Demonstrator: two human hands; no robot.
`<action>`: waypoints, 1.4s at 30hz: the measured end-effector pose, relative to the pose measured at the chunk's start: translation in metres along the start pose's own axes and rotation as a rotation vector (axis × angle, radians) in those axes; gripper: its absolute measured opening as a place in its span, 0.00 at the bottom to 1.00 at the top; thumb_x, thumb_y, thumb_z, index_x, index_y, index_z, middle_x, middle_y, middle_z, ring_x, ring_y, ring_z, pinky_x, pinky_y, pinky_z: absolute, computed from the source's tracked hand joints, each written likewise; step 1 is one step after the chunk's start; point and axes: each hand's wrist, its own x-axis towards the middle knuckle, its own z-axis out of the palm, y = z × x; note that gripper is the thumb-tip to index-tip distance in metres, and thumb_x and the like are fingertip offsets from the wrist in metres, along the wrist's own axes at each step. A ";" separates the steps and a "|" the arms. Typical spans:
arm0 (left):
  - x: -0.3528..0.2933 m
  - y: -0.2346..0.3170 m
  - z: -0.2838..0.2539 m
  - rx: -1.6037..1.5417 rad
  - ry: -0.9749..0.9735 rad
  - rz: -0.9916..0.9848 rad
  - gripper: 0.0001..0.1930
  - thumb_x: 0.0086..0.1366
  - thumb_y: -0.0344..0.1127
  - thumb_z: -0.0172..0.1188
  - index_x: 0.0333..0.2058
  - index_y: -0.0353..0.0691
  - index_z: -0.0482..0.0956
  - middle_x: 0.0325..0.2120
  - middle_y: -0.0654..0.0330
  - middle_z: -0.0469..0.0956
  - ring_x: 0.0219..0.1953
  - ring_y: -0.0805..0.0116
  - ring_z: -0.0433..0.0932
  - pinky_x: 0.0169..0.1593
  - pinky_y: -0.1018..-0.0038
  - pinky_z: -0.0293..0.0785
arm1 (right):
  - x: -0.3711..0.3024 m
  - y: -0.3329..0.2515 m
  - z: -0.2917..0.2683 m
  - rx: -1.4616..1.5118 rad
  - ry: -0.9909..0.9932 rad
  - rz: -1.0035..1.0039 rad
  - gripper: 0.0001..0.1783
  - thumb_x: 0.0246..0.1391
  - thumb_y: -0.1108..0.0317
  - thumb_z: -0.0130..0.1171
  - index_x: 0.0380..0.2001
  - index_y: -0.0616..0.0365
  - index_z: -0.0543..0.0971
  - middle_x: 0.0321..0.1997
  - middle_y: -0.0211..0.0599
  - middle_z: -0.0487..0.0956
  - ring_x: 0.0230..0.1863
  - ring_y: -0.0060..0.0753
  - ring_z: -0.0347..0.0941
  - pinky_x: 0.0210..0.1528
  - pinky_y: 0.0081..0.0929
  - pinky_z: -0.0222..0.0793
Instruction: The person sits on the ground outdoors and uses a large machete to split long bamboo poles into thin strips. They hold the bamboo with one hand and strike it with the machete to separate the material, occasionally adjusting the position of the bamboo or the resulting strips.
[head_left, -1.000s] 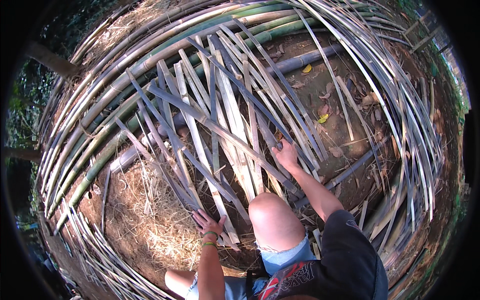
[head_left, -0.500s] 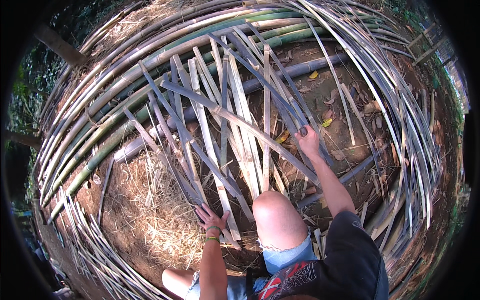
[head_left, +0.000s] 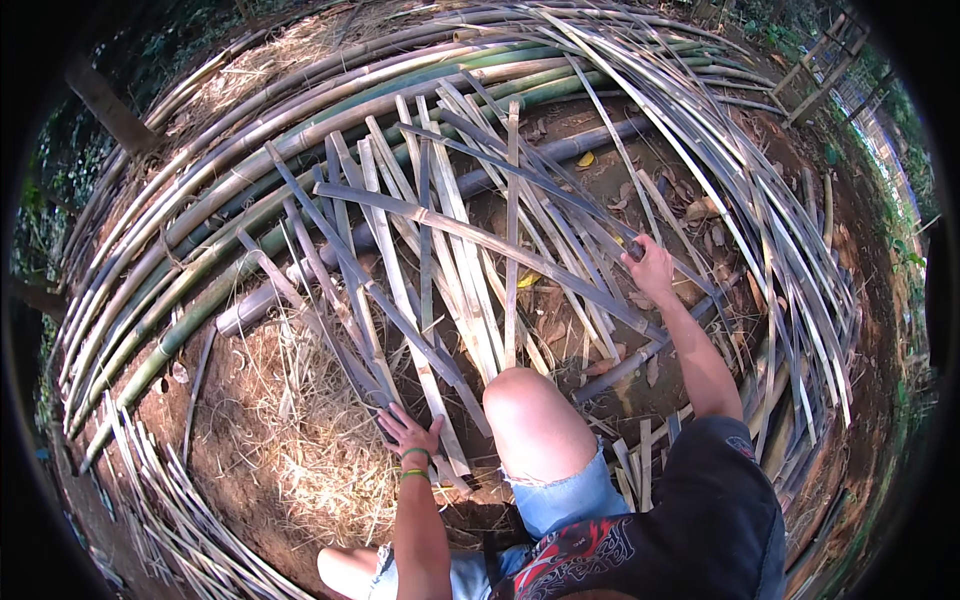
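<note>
Right hand [head_left: 652, 270], apparently grasping a dark bamboo slat [head_left: 575, 192], has moved farther right of the knee [head_left: 532, 420], seemingly spreading the slat pile [head_left: 484, 325]; left hand [head_left: 410, 431] lies unclenched.

Crossed bamboo strips [head_left: 470, 232] block the middle of the frame, and my bent knee [head_left: 525, 405] stands at lower centre. At lower left, straw-covered ground [head_left: 320, 450] gives my left hand [head_left: 408, 430] free room; at right, a curved bundle of slats [head_left: 758, 220] bars the way past my right hand [head_left: 652, 268].
</note>
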 end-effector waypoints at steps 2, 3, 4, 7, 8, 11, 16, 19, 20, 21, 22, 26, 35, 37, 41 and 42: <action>-0.002 -0.001 -0.001 -0.008 0.007 0.012 0.66 0.54 0.72 0.60 0.71 0.39 0.25 0.72 0.44 0.22 0.75 0.48 0.24 0.70 0.35 0.37 | -0.008 0.009 -0.031 -0.174 0.060 -0.088 0.18 0.44 0.66 0.73 0.38 0.55 0.78 0.30 0.43 0.82 0.35 0.54 0.78 0.41 0.48 0.71; -0.002 -0.001 -0.002 -0.001 -0.005 0.009 0.66 0.54 0.72 0.60 0.71 0.40 0.25 0.72 0.44 0.22 0.75 0.48 0.24 0.70 0.36 0.36 | -0.012 0.013 -0.046 -0.228 0.058 -0.082 0.18 0.43 0.67 0.73 0.38 0.54 0.78 0.30 0.43 0.82 0.35 0.54 0.78 0.39 0.49 0.71; -0.003 0.000 -0.003 0.004 -0.002 0.014 0.66 0.54 0.72 0.59 0.71 0.40 0.25 0.72 0.44 0.22 0.75 0.48 0.24 0.70 0.36 0.36 | -0.014 0.016 -0.062 -0.221 0.065 -0.092 0.18 0.42 0.67 0.73 0.37 0.54 0.78 0.30 0.43 0.82 0.35 0.54 0.78 0.39 0.48 0.71; -0.002 -0.001 -0.002 -0.022 0.017 0.035 0.66 0.54 0.71 0.60 0.72 0.41 0.25 0.73 0.44 0.22 0.75 0.48 0.24 0.70 0.36 0.36 | -0.021 0.019 -0.101 -0.143 0.067 -0.095 0.14 0.42 0.69 0.73 0.32 0.56 0.78 0.27 0.41 0.81 0.31 0.48 0.78 0.36 0.41 0.71; -0.002 -0.003 -0.001 -0.027 0.023 0.040 0.66 0.54 0.71 0.61 0.72 0.41 0.25 0.73 0.45 0.22 0.75 0.48 0.24 0.70 0.36 0.36 | -0.023 0.020 -0.112 -0.074 0.028 -0.044 0.14 0.42 0.70 0.72 0.31 0.56 0.77 0.27 0.39 0.80 0.30 0.43 0.78 0.36 0.38 0.71; -0.001 -0.006 0.001 -0.045 0.024 0.051 0.66 0.54 0.70 0.62 0.72 0.43 0.25 0.73 0.44 0.22 0.75 0.48 0.25 0.70 0.36 0.35 | -0.027 0.026 -0.143 0.204 -0.099 0.137 0.11 0.45 0.74 0.70 0.30 0.58 0.77 0.26 0.29 0.79 0.30 0.23 0.75 0.36 0.26 0.70; -0.002 -0.011 -0.003 -0.070 -0.003 0.051 0.66 0.54 0.70 0.62 0.72 0.44 0.25 0.72 0.44 0.22 0.75 0.48 0.25 0.70 0.36 0.35 | -0.038 0.022 -0.176 0.486 0.009 0.220 0.13 0.48 0.74 0.71 0.34 0.60 0.76 0.31 0.28 0.81 0.33 0.18 0.75 0.41 0.23 0.70; -0.003 -0.011 -0.005 -0.062 -0.017 0.058 0.65 0.54 0.69 0.62 0.72 0.44 0.25 0.73 0.44 0.23 0.75 0.47 0.25 0.70 0.36 0.34 | -0.029 0.026 -0.195 0.404 0.143 0.145 0.12 0.48 0.72 0.71 0.34 0.61 0.77 0.31 0.30 0.82 0.33 0.20 0.76 0.41 0.24 0.71; -0.003 -0.008 -0.008 -0.048 -0.031 0.051 0.65 0.54 0.69 0.62 0.72 0.44 0.26 0.73 0.43 0.24 0.75 0.47 0.25 0.70 0.36 0.34 | -0.023 0.025 -0.202 0.381 0.194 0.124 0.12 0.48 0.72 0.71 0.33 0.62 0.78 0.31 0.30 0.82 0.33 0.21 0.76 0.41 0.24 0.71; -0.003 -0.005 -0.013 -0.031 -0.044 0.042 0.64 0.55 0.69 0.62 0.72 0.43 0.27 0.73 0.42 0.24 0.75 0.46 0.25 0.70 0.36 0.34 | -0.016 0.021 -0.208 0.359 0.244 0.106 0.12 0.48 0.71 0.71 0.33 0.62 0.78 0.30 0.31 0.82 0.32 0.21 0.76 0.40 0.24 0.71; -0.003 -0.002 -0.018 -0.014 -0.057 0.033 0.64 0.55 0.69 0.61 0.72 0.43 0.28 0.73 0.42 0.25 0.75 0.46 0.25 0.70 0.36 0.34 | -0.008 0.017 -0.214 0.337 0.294 0.088 0.12 0.48 0.71 0.71 0.32 0.62 0.78 0.30 0.31 0.82 0.32 0.22 0.76 0.40 0.24 0.71; -0.001 0.024 -0.059 -0.206 0.272 0.093 0.59 0.56 0.69 0.61 0.73 0.43 0.38 0.72 0.37 0.35 0.74 0.41 0.28 0.69 0.33 0.36 | 0.041 -0.034 -0.236 0.396 0.395 -0.032 0.11 0.49 0.69 0.71 0.30 0.62 0.78 0.27 0.29 0.81 0.28 0.22 0.74 0.36 0.25 0.69; -0.108 0.252 -0.266 -0.507 0.724 1.222 0.48 0.58 0.44 0.69 0.67 0.27 0.50 0.64 0.35 0.59 0.66 0.38 0.59 0.69 0.57 0.57 | 0.088 -0.179 -0.249 0.742 0.399 -0.255 0.09 0.51 0.72 0.69 0.34 0.63 0.80 0.29 0.27 0.81 0.30 0.18 0.74 0.37 0.22 0.69; -0.131 0.300 -0.292 -0.571 0.740 1.386 0.53 0.56 0.43 0.70 0.69 0.29 0.44 0.66 0.37 0.56 0.68 0.40 0.56 0.70 0.57 0.54 | 0.078 -0.207 -0.250 0.803 0.368 -0.329 0.08 0.52 0.74 0.68 0.34 0.63 0.80 0.31 0.28 0.82 0.31 0.16 0.75 0.38 0.21 0.70; -0.142 0.354 -0.318 -0.414 0.784 1.290 0.27 0.63 0.42 0.63 0.55 0.37 0.64 0.45 0.46 0.77 0.49 0.44 0.76 0.50 0.55 0.73 | 0.058 -0.236 -0.245 0.926 0.329 -0.346 0.07 0.52 0.76 0.67 0.34 0.63 0.79 0.29 0.26 0.80 0.29 0.12 0.72 0.35 0.16 0.68; -0.136 0.358 -0.327 -0.295 0.618 1.179 0.18 0.65 0.42 0.61 0.47 0.39 0.69 0.34 0.48 0.81 0.39 0.44 0.81 0.41 0.54 0.77 | 0.057 -0.241 -0.245 0.907 0.348 -0.350 0.07 0.52 0.76 0.67 0.33 0.63 0.79 0.29 0.25 0.80 0.29 0.12 0.71 0.35 0.16 0.68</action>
